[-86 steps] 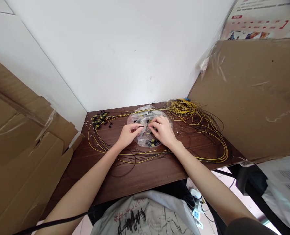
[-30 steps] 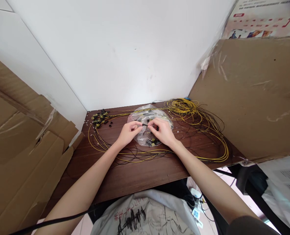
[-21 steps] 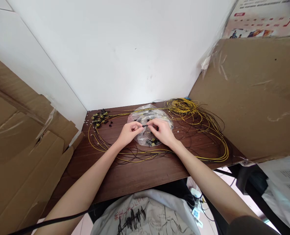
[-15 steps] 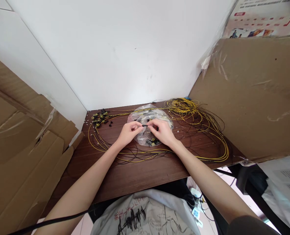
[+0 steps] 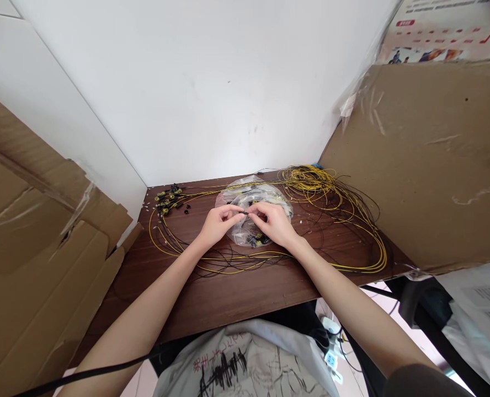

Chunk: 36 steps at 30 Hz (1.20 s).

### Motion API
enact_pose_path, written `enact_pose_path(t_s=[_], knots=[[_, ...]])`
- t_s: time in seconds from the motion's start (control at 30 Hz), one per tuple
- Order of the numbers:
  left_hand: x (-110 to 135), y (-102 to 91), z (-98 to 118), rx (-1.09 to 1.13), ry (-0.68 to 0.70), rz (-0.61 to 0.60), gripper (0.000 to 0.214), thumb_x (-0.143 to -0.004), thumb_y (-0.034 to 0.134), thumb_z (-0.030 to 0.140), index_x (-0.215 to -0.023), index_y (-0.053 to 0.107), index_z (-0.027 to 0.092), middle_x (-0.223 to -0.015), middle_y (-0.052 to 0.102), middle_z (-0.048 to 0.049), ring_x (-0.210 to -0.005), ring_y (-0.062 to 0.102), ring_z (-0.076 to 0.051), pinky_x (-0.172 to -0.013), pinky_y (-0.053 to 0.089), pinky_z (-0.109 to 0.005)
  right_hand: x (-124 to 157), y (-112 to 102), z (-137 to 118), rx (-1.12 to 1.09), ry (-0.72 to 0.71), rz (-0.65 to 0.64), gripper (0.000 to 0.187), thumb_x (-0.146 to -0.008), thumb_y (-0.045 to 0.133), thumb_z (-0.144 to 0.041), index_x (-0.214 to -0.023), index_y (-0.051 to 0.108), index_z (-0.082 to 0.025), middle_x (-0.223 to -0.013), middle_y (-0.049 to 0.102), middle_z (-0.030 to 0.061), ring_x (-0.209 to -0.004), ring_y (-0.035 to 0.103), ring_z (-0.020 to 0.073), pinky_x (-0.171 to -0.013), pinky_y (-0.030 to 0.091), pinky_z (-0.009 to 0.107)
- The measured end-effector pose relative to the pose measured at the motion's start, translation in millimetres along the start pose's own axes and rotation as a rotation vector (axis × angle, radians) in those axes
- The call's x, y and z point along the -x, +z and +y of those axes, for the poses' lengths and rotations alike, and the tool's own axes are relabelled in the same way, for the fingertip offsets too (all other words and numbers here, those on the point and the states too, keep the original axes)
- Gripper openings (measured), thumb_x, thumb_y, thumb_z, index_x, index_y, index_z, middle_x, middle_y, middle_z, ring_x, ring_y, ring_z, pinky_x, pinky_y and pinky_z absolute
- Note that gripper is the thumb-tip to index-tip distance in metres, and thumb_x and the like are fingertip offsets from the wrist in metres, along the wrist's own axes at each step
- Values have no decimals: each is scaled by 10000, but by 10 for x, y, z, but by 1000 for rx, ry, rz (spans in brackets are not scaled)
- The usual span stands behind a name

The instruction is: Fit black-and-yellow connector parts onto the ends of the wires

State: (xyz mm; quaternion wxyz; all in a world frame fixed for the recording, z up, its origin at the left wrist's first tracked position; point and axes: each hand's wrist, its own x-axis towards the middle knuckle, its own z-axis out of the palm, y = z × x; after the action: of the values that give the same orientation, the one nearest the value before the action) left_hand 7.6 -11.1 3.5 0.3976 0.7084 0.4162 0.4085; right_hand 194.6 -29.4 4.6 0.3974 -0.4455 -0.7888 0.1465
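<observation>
Between the fingertips of my two hands is a small black piece [image 5: 245, 213], mostly covered by the fingers; its exact kind is too small to tell. My left hand [image 5: 220, 223] pinches its left end with thumb and forefinger. From the other side, my right hand [image 5: 273, 221] pinches its right end. Both hands are above a clear plastic bag [image 5: 241, 236] lying on the brown table [image 5: 245, 303]. Inside the bag are small black and yellow parts [image 5: 258, 240], partly hidden by my right hand.
A tangle of yellow and black wires [image 5: 311, 184] lies at the back right, its strands looping around the bag. Black and yellow connectors [image 5: 166, 199] cluster at the back left. Cardboard [image 5: 443, 154] walls the right side, and a cardboard box [image 5: 42, 264] stands left. A white wall [image 5: 228, 94] rises behind.
My left fingertips have shifted slightly right, closer to my right fingertips, so less of the small black piece shows between them. The rest looks the same.
</observation>
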Motion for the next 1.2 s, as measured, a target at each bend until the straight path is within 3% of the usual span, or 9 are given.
enact_pose_path(t_s=[0.6,0.9,1.2], knots=[[0,8,57,-82,-13,-7,291,-743,638,393,-798,687,111,-487,368,60,-480,299,-74,-491,234,-213,-19,-15,1,47,108,114,123,-837,549,-206,-835,671,-193,-755,667,15,-662,567,146,-628,402,252],[6,-3,23,-116,-8,-10,321,-754,621,418,-822,702,115,-533,500,23,-505,369,-91,-511,279,-215,-9,-22,-11,8,54,44,140,-837,558,-217,-929,663,-200,-810,673,18,-696,586,152,-637,421,255],[6,-7,14,-159,5,-38,310,-787,602,403,-818,711,115,-657,624,-20,-555,465,-104,-542,347,-216,-13,-9,-5,29,65,53,112,-851,561,-228,-831,665,-191,-795,671,27,-723,588,161,-670,418,265]])
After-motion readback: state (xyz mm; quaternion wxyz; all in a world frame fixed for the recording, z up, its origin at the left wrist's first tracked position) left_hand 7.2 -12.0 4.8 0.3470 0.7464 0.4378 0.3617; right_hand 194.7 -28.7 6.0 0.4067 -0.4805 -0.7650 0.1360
